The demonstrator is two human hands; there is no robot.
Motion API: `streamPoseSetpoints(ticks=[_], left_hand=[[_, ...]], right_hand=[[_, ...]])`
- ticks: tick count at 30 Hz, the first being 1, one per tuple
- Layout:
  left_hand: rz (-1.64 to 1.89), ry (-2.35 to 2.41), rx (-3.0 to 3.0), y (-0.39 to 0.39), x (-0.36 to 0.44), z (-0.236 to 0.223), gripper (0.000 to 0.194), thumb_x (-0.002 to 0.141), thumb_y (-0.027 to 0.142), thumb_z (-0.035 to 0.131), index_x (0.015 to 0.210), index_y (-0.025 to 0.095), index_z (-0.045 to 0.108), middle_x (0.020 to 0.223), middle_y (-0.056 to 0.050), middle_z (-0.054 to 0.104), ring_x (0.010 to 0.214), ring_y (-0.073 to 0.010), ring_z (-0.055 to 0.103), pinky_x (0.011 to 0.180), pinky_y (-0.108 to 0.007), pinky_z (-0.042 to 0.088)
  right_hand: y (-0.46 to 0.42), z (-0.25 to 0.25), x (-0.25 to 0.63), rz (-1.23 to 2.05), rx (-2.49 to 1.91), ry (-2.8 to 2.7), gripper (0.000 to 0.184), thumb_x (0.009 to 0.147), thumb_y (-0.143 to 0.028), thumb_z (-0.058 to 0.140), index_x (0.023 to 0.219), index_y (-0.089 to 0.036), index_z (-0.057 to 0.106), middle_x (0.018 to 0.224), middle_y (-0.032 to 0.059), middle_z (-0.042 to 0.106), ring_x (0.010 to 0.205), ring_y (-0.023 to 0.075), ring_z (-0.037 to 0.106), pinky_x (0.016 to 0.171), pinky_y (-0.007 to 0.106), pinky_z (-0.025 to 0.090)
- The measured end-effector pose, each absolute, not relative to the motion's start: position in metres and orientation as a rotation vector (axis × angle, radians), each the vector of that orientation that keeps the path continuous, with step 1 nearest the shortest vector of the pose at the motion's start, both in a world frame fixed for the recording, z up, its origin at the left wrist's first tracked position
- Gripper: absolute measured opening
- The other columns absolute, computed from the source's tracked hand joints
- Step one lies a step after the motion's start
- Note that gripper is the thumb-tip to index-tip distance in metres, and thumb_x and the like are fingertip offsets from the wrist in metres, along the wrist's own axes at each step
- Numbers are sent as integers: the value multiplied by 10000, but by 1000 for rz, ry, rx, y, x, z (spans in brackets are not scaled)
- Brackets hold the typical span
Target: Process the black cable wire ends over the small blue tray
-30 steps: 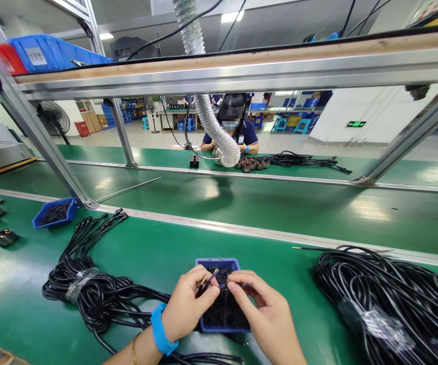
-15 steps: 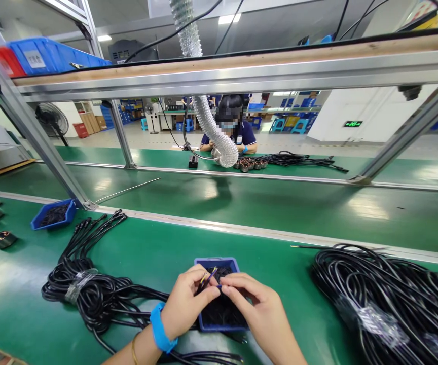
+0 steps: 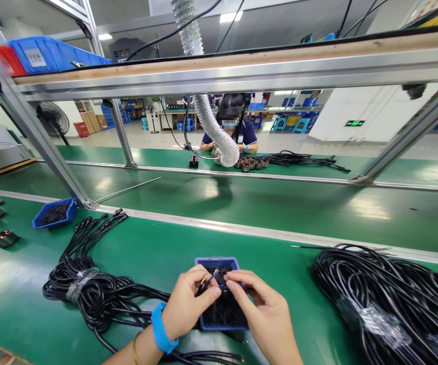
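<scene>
My left hand (image 3: 186, 306), with a blue wristband, is closed on the end of a black cable whose thin coloured wires (image 3: 208, 279) stick up between thumb and forefinger. My right hand (image 3: 266, 314) pinches something small at those wire tips; what it holds is too small to name. Both hands hover over a small blue tray (image 3: 217, 263) filled with small black pieces. The cable runs back to a taped bundle of black cables (image 3: 89, 291) on the green bench to my left.
A large coil of black cables (image 3: 386, 299) lies at right. A second blue tray (image 3: 53, 214) and several wound coils (image 3: 2, 237) sit far left. Beyond the metal frame a person sits across the line by a ribbed hose (image 3: 219, 137).
Both hands stay together over the blue tray; my right fingers shifted slightly at the wire tips. The view wobbled a little.
</scene>
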State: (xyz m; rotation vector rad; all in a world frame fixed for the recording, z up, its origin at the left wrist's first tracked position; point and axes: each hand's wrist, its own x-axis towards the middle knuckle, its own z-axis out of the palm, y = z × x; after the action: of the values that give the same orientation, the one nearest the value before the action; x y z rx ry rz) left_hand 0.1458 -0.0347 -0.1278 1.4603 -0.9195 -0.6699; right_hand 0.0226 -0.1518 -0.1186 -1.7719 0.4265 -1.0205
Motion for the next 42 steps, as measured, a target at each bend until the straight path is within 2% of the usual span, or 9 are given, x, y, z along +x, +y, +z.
streamPoseSetpoints(ticks=[15,21,28,32,35,37,39,41,42], left_hand=[[-667,-906,1436,-35,148,-128,236,828,377,666,775,152,619,822,-15,525,813,-152,484,780,-282,380],[-743,-907,1372,-31,147,-120,190,819,297,584,946,156,577,934,-45,564,880,-158,527,783,-283,430],[-837,-784,1356,-37,149,-125,283,737,340,685,882,156,527,786,-7,585,607,-81,517,570,-220,430],[-851,-754,1352,-38,154,-128,400,751,455,708,936,138,548,662,28,552,545,-77,507,496,-191,378],[-870,-774,1347,-38,154,-130,455,753,509,733,944,137,552,621,41,547,508,-78,504,478,-195,383],[-865,-784,1325,-38,154,-130,467,766,537,743,933,135,574,680,10,602,570,-91,565,544,-207,454],[-792,-791,1287,-37,155,-128,456,795,547,739,929,127,624,840,-48,677,770,-120,650,742,-231,533],[-738,-775,1226,-34,159,-123,442,818,550,732,928,127,663,973,-84,701,941,-156,675,869,-254,541],[-757,-773,1192,-32,161,-121,440,822,552,731,921,128,667,976,-90,705,926,-165,687,832,-257,551]], right_hand=[[-151,-119,25,-1134,-1953,283,85,860,-277,703,845,-262,785,802,9,766,706,123,720,648,160,578],[-156,-112,22,-906,-2071,211,152,884,-300,648,819,-225,763,798,34,741,668,130,672,623,208,564],[-158,-123,27,-731,-2068,243,208,886,-317,594,775,-194,720,759,33,733,658,127,660,625,215,541],[-163,-129,30,-804,-2048,168,152,864,-277,672,989,-221,736,868,14,767,667,110,692,654,193,578],[-165,-133,34,-979,-2154,70,71,887,-236,662,917,-237,727,830,-1,753,702,112,693,673,193,570],[-167,-133,34,-1029,-2236,41,84,907,-223,634,881,-239,713,821,-1,746,746,125,694,707,220,560],[-169,-126,27,-970,-2282,73,84,901,-207,624,877,-240,696,825,-5,739,767,134,687,732,251,546],[-174,-114,13,-741,-2281,44,38,884,-236,665,855,-245,690,856,-10,738,825,145,684,782,270,535],[-177,-108,6,-569,-2245,-27,53,865,-297,716,855,-248,698,887,-9,743,863,152,684,812,278,534]])
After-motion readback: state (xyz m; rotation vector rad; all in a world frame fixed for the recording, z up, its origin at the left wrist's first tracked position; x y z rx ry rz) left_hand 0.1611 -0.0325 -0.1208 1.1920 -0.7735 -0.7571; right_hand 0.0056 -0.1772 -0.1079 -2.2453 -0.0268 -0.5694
